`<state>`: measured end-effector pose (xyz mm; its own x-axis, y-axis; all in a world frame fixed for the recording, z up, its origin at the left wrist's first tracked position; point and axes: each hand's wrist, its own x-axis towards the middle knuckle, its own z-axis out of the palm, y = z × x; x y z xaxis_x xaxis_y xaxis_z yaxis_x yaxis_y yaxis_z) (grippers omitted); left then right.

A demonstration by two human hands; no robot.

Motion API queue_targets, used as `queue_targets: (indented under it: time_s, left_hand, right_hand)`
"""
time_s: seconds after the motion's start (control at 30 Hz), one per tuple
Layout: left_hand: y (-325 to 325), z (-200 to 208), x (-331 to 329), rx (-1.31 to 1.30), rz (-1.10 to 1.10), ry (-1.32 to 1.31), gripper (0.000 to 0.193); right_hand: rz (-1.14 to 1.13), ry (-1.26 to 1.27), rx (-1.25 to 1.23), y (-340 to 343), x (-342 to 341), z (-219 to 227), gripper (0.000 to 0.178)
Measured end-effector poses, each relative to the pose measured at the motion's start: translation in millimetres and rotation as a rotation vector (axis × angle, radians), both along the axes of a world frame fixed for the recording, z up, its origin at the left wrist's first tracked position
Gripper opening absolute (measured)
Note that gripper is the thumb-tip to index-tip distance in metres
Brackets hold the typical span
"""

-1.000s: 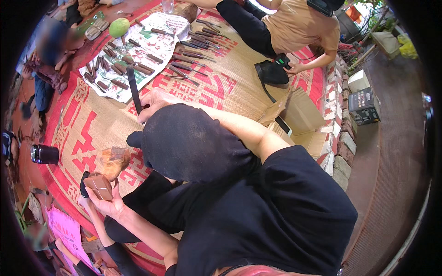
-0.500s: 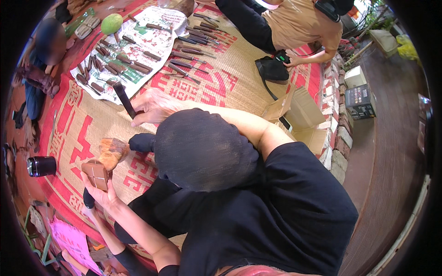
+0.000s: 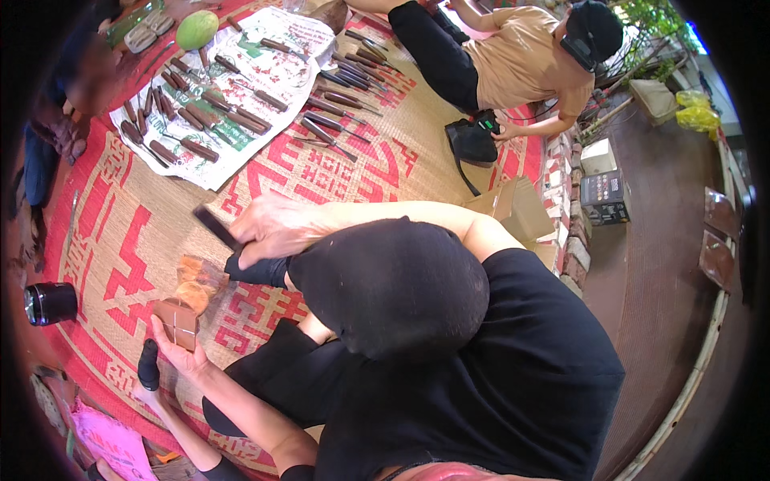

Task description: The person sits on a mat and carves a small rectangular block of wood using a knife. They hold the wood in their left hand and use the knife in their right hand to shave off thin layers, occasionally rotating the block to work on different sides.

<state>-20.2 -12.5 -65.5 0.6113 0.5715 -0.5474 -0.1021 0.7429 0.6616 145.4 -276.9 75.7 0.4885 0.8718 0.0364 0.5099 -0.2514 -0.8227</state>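
Observation:
My left hand [image 3: 183, 353] is closed around the lower side of a brown wooden block [image 3: 176, 321] with pale crossed lines on its face. Touching the block's far side is an orange-brown carved wood piece [image 3: 200, 282]; whether the two are joined I cannot tell. My right hand [image 3: 277, 231] grips a dark, flat-sided bar [image 3: 216, 226], blurred by motion, whose free end points up and left, above the carved wood. Part of the bar is hidden in the fist. A rounded black cloth shape [image 3: 393, 293] covers the middle of the view.
Several wood-handled chisels [image 3: 212, 116] lie on a printed white sheet [image 3: 277, 76] over the patterned mat [image 3: 120, 232]. A black cylinder [image 3: 50, 304] lies at left. Across the mat, a person in tan [image 3: 513, 72] handles a black bag [image 3: 472, 143]. A cardboard box [image 3: 513, 210] stands right.
My right hand and the bar have come down toward the carved wood. My left hand still holds the block in nearly the same spot. The view has shifted slightly.

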Motion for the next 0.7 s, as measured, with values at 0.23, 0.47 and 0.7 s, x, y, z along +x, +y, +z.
queue_targets:
  time_s: [0.23, 0.47, 0.7]
  left_hand:
    - [4.7, -5.2, -15.7, 0.014, 0.043, 0.02, 0.04]
    - [1.3, -0.3, -25.2, 0.046, -0.075, -0.037, 0.04]
    - [-22.1, 17.6, -17.2, 0.2, -0.054, 0.018, 0.048]
  right_hand:
    - [0.332, -0.038, 0.023, 38.6, -7.7, -10.3, 0.021]
    - [0.378, -0.002, 0.07, 68.1, -14.0, -33.1, 0.026]
    - [0.211, 0.16, 0.264, 67.1, -13.1, -30.6, 0.028]
